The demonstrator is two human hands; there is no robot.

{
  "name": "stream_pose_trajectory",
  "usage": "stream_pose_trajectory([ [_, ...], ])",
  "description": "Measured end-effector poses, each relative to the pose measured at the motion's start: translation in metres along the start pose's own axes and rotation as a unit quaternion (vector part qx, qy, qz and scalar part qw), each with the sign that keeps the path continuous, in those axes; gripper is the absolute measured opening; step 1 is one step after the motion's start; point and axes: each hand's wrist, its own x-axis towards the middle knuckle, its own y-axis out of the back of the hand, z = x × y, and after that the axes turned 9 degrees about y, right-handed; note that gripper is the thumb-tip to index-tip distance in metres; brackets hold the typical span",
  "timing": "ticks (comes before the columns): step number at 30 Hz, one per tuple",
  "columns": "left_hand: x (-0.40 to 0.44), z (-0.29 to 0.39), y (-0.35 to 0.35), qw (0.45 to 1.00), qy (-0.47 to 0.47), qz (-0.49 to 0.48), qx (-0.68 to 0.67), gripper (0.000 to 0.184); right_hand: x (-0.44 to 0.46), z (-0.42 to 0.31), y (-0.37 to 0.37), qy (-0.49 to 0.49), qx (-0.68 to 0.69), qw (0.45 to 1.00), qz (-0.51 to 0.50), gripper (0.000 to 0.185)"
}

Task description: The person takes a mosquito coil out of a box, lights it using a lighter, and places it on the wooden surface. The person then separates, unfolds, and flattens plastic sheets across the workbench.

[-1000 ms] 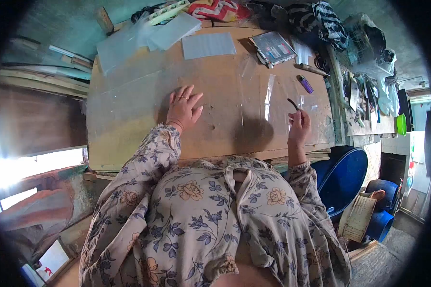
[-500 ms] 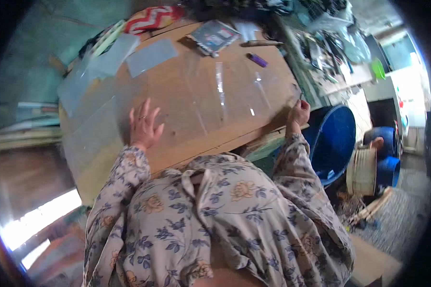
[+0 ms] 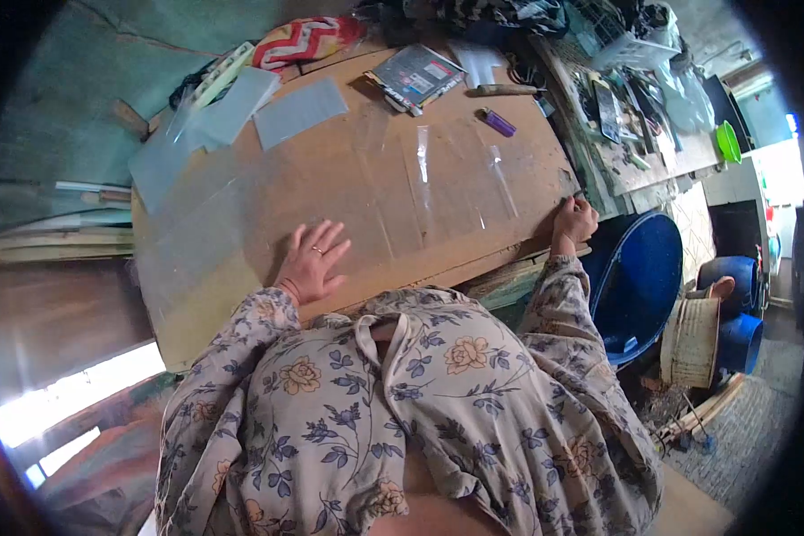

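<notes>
On the wooden board (image 3: 366, 201), my left hand (image 3: 313, 261) lies flat with its fingers spread and nothing in it. My right hand (image 3: 575, 221) is pinched at the board's right edge, around a small dark strip (image 3: 581, 194) that shows only at its tip. Narrow clear plastic pieces (image 3: 422, 165) lie between my hands. Beyond them are a purple lighter (image 3: 498, 123), a knife-like tool (image 3: 505, 90) with a wooden handle, and a printed packet (image 3: 417, 75). A translucent sheet (image 3: 300, 113) rests to the left of the packet.
More translucent sheets (image 3: 237, 105) overlap at the board's far left. A red patterned cloth (image 3: 308, 40) is at the back. Beside my right arm stands a blue barrel (image 3: 639, 286). A cluttered side table (image 3: 665, 165) holds tools and a green bowl (image 3: 728, 142).
The view has turned and shifted. My right hand has moved from above the board to its right edge with the dark strip. My left hand has slid nearer the board's front edge.
</notes>
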Motion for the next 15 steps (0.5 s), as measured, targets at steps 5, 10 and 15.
stream_pose_trajectory([
  [5,0.000,-0.002,-0.020,0.997,0.014,0.065,-0.034,0.029,-0.003,-0.026,0.014,0.157,0.085,0.979,0.095,0.025],
  [10,0.011,-0.002,-0.034,0.982,0.061,0.145,-0.100,0.014,-0.055,-0.110,0.072,0.388,0.250,0.855,-0.236,0.039],
  [15,0.032,0.003,-0.023,0.960,0.092,0.239,-0.110,0.009,-0.075,-0.130,0.063,0.470,0.212,0.832,-0.204,0.033],
])
